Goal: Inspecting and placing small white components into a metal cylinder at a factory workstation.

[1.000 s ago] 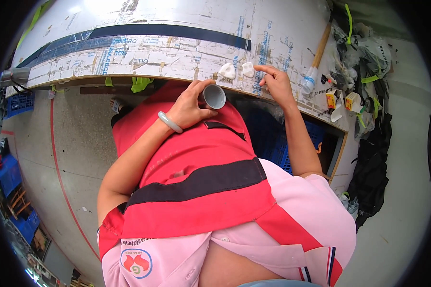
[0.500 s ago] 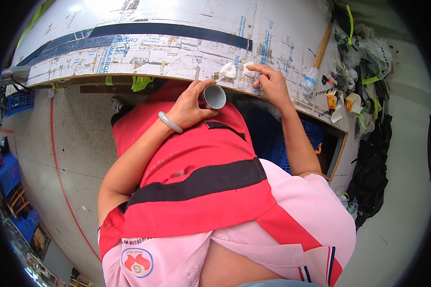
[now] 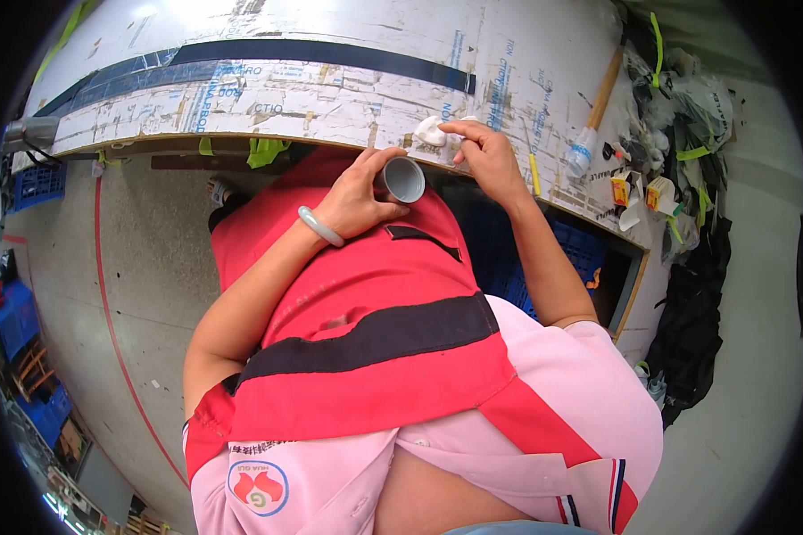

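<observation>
My left hand (image 3: 363, 185) is wrapped around a small grey cup (image 3: 406, 181) at the table's near edge, in front of my red apron. The cup's round mouth faces up toward me, and I see nothing in it. On the table edge just beyond it lies a white, soft-looking lump (image 3: 430, 131); what it is made of I cannot tell. My right hand (image 3: 491, 160) reaches to this lump, index finger stretched out with its tip at the lump's right side, the other fingers partly curled. A second white lump shows only a sliver behind that hand.
The worn table (image 3: 348, 107) bears blue print and a long dark strip (image 3: 321, 59). To the right lie a yellow stick (image 3: 534, 174), a wooden-handled tool (image 3: 604, 89), and small yellow-and-white boxes (image 3: 660, 194). Clear plastic bags (image 3: 700, 98) hang past the table's right end. Blue crates (image 3: 580, 250) sit below.
My right hand has moved left from the right white lump to the left one. The yellow stick has come into sight beside my right wrist. My left hand still holds the cup in place.
</observation>
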Motion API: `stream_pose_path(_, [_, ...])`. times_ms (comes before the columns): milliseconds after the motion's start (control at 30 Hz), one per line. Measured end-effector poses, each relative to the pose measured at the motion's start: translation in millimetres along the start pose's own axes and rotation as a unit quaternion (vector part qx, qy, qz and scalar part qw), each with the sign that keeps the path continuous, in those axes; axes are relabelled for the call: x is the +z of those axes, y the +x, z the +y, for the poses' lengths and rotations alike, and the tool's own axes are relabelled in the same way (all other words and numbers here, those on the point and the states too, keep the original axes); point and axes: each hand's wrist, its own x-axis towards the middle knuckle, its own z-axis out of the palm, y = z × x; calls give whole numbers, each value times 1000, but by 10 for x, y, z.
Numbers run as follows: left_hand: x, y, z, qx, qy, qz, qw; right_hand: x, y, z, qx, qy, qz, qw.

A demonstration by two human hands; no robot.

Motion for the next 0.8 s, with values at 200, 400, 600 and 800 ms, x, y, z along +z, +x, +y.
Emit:
stream_pose_path(200, [6,-2,-24,7,3,5,1000,1,14,-8,3,-4,-1,1000])
stream_pose_path(400, [1,-1,-33,12,3,2,1000,15,21,-11,-3,-5,7,1000])
stream_pose_path(600, [-3,-7,-24,-9,-4,-4,1000,24,29,-2,-8,-6,9,1000])
stream_pose_path(800, [-1,-6,-24,-12,-8,-6,1000,29,26,14,-7,-15,15,1000])
